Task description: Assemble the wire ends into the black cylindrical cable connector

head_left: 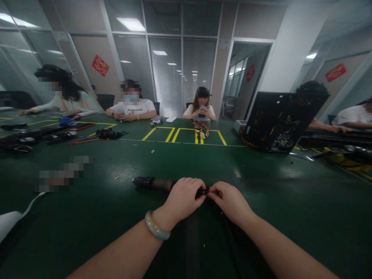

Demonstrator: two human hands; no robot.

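Now grips a dark cylindrical tool (154,184) with both hands low in the centre of the frame.
Clamps the fingers of the left hand (186,195) around its right part, above the green table (101,217); pinches a small dark piece (205,191) between right hand (231,199) thumb and fingertips, just beside the left fingertips. Wears a bangle (157,226) on the left wrist. Faces a black computer case (280,122) at right of the frame.

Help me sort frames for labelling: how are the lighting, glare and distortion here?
Head view: dim room, ceiling light nearly white; soft glare on the green tabletop; wide-angle stretch leans the pillar; between left hand and right hand, dark parts lack clear detail.
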